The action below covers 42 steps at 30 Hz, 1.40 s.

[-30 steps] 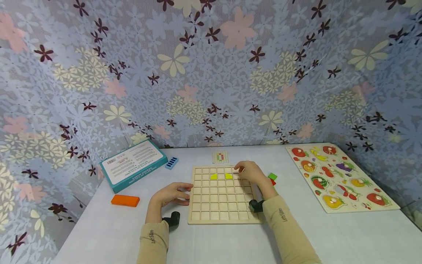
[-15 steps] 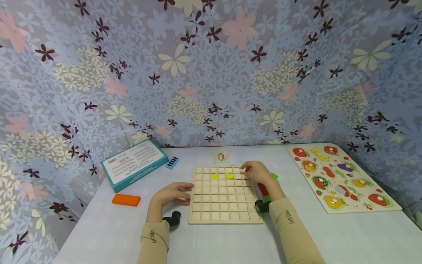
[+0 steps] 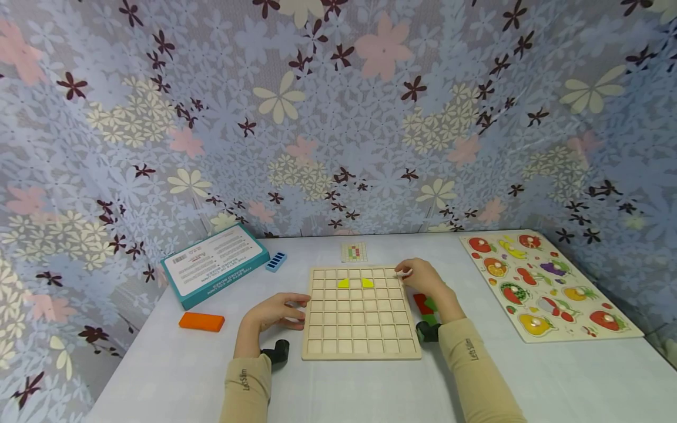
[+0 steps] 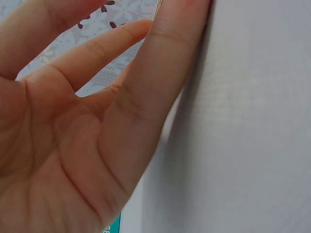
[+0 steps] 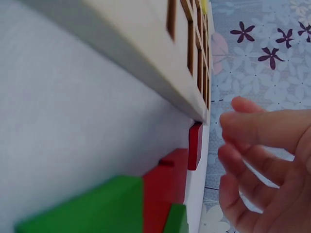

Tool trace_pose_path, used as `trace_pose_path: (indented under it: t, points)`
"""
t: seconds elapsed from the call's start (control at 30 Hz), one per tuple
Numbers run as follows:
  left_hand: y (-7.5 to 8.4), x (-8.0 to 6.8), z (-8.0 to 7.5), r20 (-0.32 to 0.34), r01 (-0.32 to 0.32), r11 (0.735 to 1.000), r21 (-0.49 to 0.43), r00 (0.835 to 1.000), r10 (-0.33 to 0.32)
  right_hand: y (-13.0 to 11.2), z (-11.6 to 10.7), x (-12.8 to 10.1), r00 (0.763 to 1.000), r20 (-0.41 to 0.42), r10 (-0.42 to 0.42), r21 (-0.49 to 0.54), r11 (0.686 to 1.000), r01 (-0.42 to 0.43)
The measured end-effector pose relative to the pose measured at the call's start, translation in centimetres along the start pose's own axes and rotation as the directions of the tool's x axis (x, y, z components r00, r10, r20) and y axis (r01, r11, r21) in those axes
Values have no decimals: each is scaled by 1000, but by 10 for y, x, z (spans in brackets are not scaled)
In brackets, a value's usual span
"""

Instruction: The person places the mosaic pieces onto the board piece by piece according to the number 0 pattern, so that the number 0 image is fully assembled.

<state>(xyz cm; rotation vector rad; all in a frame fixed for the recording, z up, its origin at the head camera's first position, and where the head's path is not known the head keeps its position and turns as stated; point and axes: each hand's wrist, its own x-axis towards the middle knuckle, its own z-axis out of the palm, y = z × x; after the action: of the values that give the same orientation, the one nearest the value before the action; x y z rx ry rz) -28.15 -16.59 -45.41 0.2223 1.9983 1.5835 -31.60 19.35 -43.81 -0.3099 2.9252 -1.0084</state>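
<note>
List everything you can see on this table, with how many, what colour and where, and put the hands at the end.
grid board: one, pale wood, centre of the table
yellow pieces: two, in the board's second row
pattern card: one, small, coloured squares, behind the board
red pieces: at least two, right of the board, by its edge
green pieces: at least one, among the red ones
teal box: one, white label, far left
blue piece: one, ridged, beside the box
orange block: one, flat, left front
fruit puzzle: one, pale board with coloured fruit, right side
table: one, white
left hand: rests at the board's left edge
right hand: at the board's far right corner, holds nothing
</note>
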Motion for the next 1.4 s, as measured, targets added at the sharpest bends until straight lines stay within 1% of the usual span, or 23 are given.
trace_pose_path:
  t: [0.07, 0.2, 0.3, 0.4, 0.53, 0.7, 0.83, 1.0, 1.1, 1.2, 1.27, 1.4]
  points:
    - [0, 1, 0, 0, 1, 1000, -4, 1000, -1, 2, 0, 1, 1000, 4, 8, -36, 999, -8]
    - [0, 1, 0, 3, -1, 1000, -12, 1000, 1, 5, -1, 3, 998, 39, 46, -87, 995, -42]
    - [1, 1, 0, 7, 3, 1000, -15, 1000, -3, 6, -2, 3, 996, 63, 63, -99, 993, -56]
    - [1, 1, 0, 9, 8, 1000, -19, 1000, -8, 6, -3, 2, 996, 72, 54, -97, 994, -47]
    - [0, 1, 0, 6, 3, 1000, -16, 1000, -3, 7, -4, 1, 996, 71, 47, -94, 995, -40]
    - [-1, 1, 0, -3, 2, 1000, -5, 1000, -2, 11, -5, 2, 997, 62, 44, -139, 990, -35]
    - [0, -1, 1, 2, -7, 1000, 10, 1000, 7, 14, -5, 3, 998, 50, 47, -157, 987, -38]
    - [3, -3, 1, 5, -6, 1000, 2, 1000, 6, 16, -4, 3, 999, 30, 45, -197, 980, -38]
    - [3, -3, 2, 2, -3, 1000, -4, 1000, 3, 15, -4, 3, 997, 43, 61, -189, 981, -52]
    - [3, -2, 2, 2, 1, 1000, -6, 1000, -1, 14, -4, 3, 994, 65, 83, -159, 985, -71]
    - [2, -2, 2, 4, 2, 1000, -8, 1000, -2, 13, -4, 2, 993, 80, 82, -138, 988, -70]
    - [3, -2, 2, 9, -5, 1000, -7, 1000, 5, 10, -4, 1, 994, 83, 75, -101, 993, -67]
